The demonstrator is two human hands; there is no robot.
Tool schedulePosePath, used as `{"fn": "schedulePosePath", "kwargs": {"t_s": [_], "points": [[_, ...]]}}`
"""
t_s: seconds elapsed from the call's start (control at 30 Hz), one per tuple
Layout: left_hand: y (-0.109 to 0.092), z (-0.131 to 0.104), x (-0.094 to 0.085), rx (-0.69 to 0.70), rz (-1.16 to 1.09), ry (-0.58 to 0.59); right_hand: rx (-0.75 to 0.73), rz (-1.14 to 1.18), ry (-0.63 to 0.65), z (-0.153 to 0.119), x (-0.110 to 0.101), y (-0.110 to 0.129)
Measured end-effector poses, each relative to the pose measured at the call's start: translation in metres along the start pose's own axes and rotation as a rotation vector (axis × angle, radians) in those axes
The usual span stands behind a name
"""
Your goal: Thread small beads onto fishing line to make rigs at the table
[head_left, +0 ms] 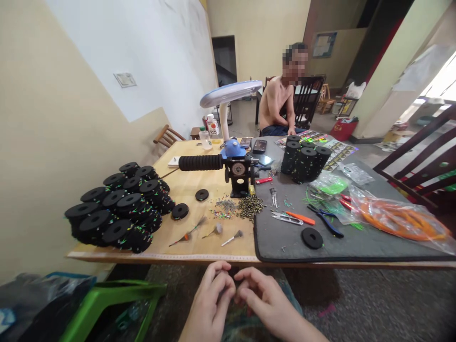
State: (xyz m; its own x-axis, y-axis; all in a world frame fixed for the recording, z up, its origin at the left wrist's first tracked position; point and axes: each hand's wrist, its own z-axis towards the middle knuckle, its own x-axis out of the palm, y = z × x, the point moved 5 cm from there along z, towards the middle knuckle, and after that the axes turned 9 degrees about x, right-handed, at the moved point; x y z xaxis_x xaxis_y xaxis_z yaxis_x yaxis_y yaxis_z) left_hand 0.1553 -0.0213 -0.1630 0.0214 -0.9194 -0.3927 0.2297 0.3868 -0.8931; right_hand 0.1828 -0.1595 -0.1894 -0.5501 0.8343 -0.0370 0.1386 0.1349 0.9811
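Observation:
My left hand [215, 297] and my right hand [261, 297] are close together in front of the table's near edge, above my lap. Their fingers are curled inward and the fingertips nearly meet. Whatever may be between them is hidden or too small to make out. Closest on the tabletop lie small feathery tufts on thin stems, one a pale-stemmed tuft [232, 238]. Behind them are a pile of dark and gold beads [250, 206] and a scatter of small grey pieces [226, 205]. A black clamp device [239, 175] with a ribbed foam roll [200, 162] stands further back.
Stacked black foam spools [117, 230] fill the table's left; more spools [304, 161] stand back right. Snips [288, 218], an orange-handled tool [301, 218], pliers [326, 221] and a foam ring [312, 238] lie on the grey mat [278, 247]. Beyond a lamp [231, 92], a person [278, 102] sits.

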Motion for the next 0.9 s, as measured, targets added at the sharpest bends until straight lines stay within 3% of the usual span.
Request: {"fn": "schedulePosePath", "kwargs": {"t_s": [0.13, 0.27, 0.37, 0.53, 0.6, 0.7, 0.9], "points": [[0.001, 0.000, -0.007, -0.044, 0.030, -0.032, -0.126, -0.265, -0.192, -0.003, -0.022, 0.008], [0.005, 0.000, -0.013, -0.122, -0.016, -0.079, -0.273, -0.368, -0.379, -0.007, -0.041, 0.027], [0.005, 0.000, -0.015, -0.154, -0.042, -0.107, -0.262, -0.270, -0.298, -0.002, -0.034, 0.038], [-0.002, -0.004, -0.022, -0.097, 0.013, -0.179, -0.099, 0.066, 0.064, 0.015, 0.009, 0.034], [-0.003, -0.005, -0.023, -0.069, 0.043, -0.189, -0.058, 0.123, 0.147, 0.020, 0.022, 0.028], [0.000, -0.007, -0.024, -0.036, 0.086, -0.171, -0.052, 0.027, 0.101, 0.025, 0.027, 0.019], [0.000, -0.005, -0.017, 0.062, 0.113, -0.090, -0.093, -0.390, 0.020, 0.025, 0.019, 0.006]]}}
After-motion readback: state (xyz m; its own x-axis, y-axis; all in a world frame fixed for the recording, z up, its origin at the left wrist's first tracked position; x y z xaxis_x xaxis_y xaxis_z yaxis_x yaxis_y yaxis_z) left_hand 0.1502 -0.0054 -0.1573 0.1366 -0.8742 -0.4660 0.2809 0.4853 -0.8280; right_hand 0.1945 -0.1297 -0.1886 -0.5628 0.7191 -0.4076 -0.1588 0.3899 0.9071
